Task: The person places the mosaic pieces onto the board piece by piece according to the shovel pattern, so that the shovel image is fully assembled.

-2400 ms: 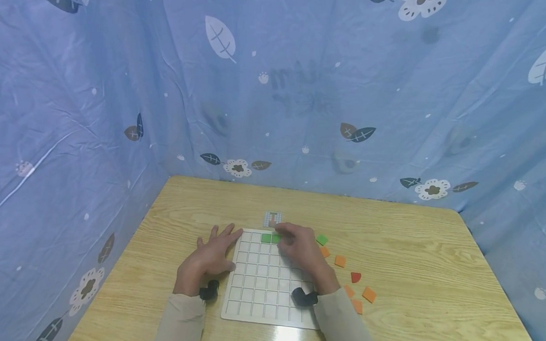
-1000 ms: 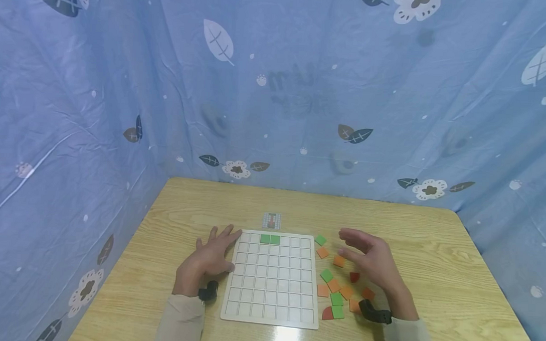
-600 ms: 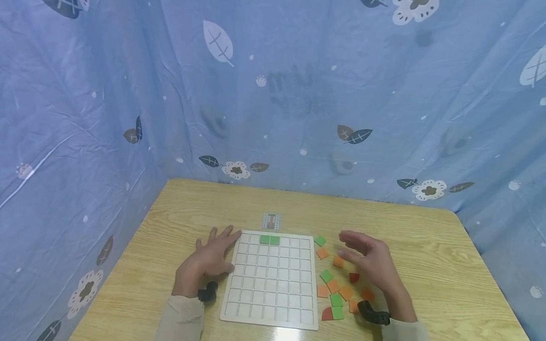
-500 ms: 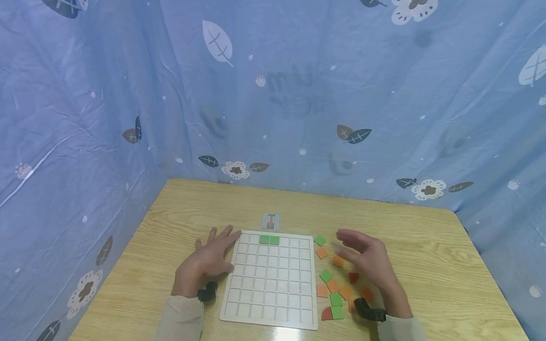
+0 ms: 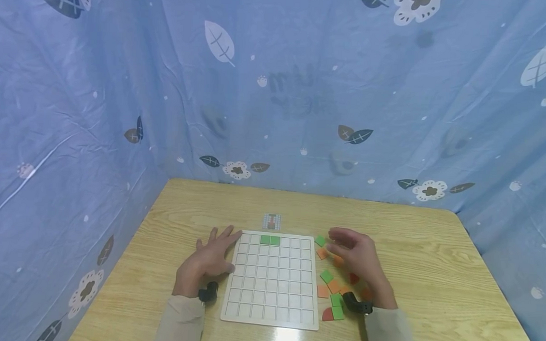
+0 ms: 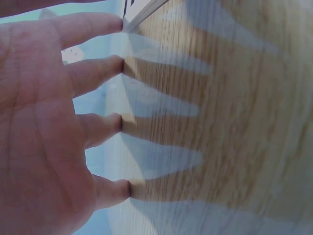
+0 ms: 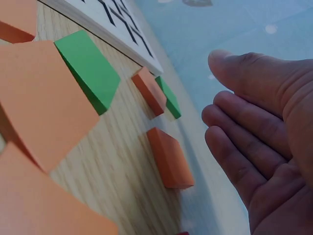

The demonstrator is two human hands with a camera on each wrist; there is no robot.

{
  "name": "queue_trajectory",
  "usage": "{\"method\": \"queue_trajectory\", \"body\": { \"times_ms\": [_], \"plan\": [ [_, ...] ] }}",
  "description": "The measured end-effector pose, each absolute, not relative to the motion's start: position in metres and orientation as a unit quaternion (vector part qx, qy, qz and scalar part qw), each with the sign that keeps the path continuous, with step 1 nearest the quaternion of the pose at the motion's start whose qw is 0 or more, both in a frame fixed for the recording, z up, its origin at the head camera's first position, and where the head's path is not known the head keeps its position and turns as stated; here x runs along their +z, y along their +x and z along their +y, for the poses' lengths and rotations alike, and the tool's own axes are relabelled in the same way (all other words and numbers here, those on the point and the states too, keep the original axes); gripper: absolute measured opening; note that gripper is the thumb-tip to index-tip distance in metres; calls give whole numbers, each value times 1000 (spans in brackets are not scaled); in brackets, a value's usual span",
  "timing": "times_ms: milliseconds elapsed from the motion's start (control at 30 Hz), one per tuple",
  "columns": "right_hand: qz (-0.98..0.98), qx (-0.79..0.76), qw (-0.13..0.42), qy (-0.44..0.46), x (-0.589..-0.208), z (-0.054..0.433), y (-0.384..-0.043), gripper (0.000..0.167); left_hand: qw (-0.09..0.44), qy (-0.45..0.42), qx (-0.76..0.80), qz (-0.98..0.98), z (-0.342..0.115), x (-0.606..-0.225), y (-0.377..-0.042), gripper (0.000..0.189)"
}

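Observation:
A white grid board (image 5: 271, 281) lies on the table, with two green square tiles (image 5: 270, 239) side by side in its top row. My left hand (image 5: 209, 256) spreads its fingers at the board's left edge; in the left wrist view its fingertips (image 6: 117, 63) rest on the wood, one right at the board's corner. Above the loose tiles on the right hovers my right hand (image 5: 356, 253), fingers loosely bent and holding nothing. Below it lie orange tiles (image 7: 170, 159) and a green tile (image 7: 90, 68). The hand partly hides several tiles in the head view.
A small pattern card (image 5: 271, 221) lies beyond the board. Red quarter-round pieces (image 5: 328, 314) sit among the green and orange tiles. Blue patterned cloth (image 5: 276, 90) hangs around the wooden table (image 5: 410, 255).
My right hand has left the two green tiles on the board, gone right over the loose tiles, and lately shifted slightly back left. My left hand has stayed at the board's edge.

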State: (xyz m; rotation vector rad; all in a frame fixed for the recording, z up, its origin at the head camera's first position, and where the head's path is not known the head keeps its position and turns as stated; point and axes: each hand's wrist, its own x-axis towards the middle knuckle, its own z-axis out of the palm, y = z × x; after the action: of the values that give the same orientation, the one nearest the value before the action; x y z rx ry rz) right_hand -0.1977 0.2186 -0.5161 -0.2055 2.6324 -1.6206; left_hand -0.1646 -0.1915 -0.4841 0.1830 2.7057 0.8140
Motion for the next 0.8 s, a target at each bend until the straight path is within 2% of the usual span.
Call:
{"method": "queue_trajectory", "body": {
  "times_ms": [367, 800],
  "plan": [
    [879, -469, -2, -87, -523, 210, -205, 42, 151, 64, 285, 944, -191, -487, -166, 96],
    [900, -424, -29, -99, -521, 198, -210, 38, 154, 63, 285, 944, -192, -489, -167, 96]
  ]
}}
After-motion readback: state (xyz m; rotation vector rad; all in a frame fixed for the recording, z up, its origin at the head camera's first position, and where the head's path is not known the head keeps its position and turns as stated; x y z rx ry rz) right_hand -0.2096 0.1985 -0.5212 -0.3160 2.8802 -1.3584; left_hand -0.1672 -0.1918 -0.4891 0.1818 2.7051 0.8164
